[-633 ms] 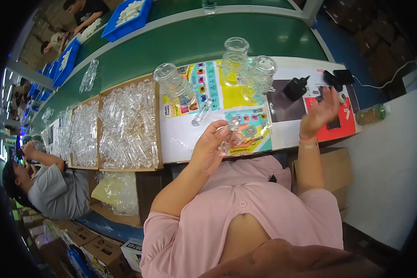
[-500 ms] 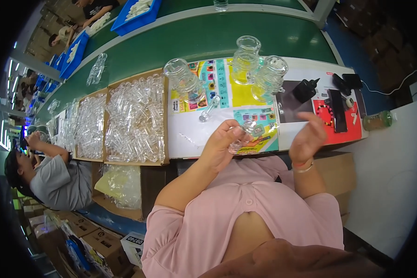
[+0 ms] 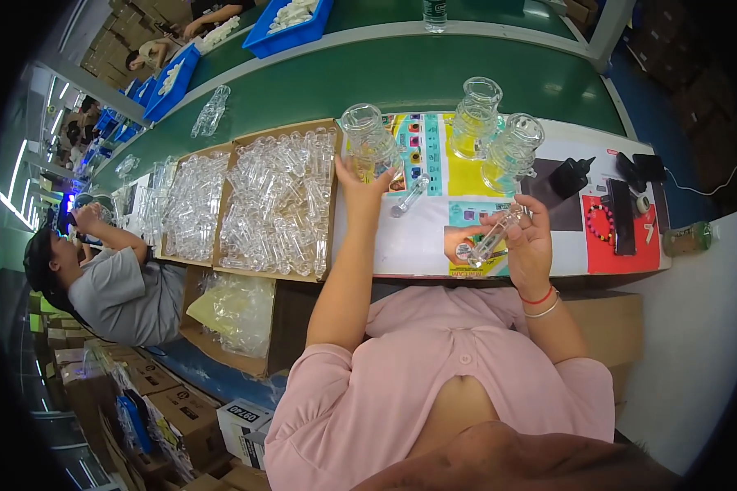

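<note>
1. The right hand is nearest, over the desk's front edge, its thumb and fingers pinching a small clear glass piece that slants down to the left.
2. The left hand reaches further in, thumb and fingers spread at the base of an upright clear glass vessel; I cannot tell whether they touch it.
3. Just right of that vessel, a glass tube lies slanted on the printed sheets.
4. To the left, two cardboard trays hold heaped clear glass tubes; to the right are a beaded bracelet, a dark phone and a black bottle.
5. Two more glass vessels stand side by side behind the tube.
6. Across the green desk, a blue bin holds white pieces.
</note>
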The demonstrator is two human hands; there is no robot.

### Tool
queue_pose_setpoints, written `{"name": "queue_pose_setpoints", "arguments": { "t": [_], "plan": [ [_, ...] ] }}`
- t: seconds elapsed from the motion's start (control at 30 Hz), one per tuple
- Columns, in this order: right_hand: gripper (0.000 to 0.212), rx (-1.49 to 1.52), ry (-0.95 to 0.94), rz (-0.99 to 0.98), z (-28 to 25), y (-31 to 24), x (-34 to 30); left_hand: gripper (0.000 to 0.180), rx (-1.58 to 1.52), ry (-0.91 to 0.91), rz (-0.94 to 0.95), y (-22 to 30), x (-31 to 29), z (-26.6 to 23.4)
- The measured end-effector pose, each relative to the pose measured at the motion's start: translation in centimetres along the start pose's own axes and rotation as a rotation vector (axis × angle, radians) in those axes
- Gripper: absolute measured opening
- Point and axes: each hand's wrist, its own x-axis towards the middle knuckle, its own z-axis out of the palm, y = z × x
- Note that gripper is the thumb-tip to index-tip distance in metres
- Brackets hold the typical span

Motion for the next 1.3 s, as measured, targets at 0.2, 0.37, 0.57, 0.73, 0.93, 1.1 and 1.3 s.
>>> {"name": "queue_pose_setpoints", "arguments": {
  "t": [0.2, 0.37, 0.57, 0.73, 0.93, 1.1, 1.3],
  "plan": [
    [0.047, -0.011, 0.053, -0.039, 0.2, 0.3, 0.3, 0.072, -0.293, -0.4, -0.347, 1.3, 2.2, -0.2],
    [0.049, -0.098, -0.054, -0.099, 1.2, -0.4, -0.1, 0.077, -0.6, -0.399, -0.127, 3.7, -1.9, -2.3],
    [0.048, -0.09, -0.192, -0.129, 2.8, -1.8, -0.9, 0.101, -0.882, -0.655, -0.233, 9.5, -8.9, -5.2],
    [0.044, -0.247, -0.255, -0.206, 3.1, -1.7, -1.5, 0.097, -0.776, -0.722, -0.273, 11.8, -9.7, -5.6],
    [0.04, -0.431, -0.235, -0.318, 3.1, -1.8, -1.5, 0.086, -0.748, -0.732, -0.207, 11.1, -9.7, -6.0],
    [0.042, -0.592, -0.24, -0.451, 3.3, -2.3, -1.6, 0.081, -0.709, -0.768, -0.206, 11.1, -10.2, -6.2],
    [0.049, -0.792, -0.388, -0.388, 1.6, -3.3, -1.9, 0.086, -0.75, -0.79, -0.341, 11.0, -10.3, -6.0]
  ]
}}
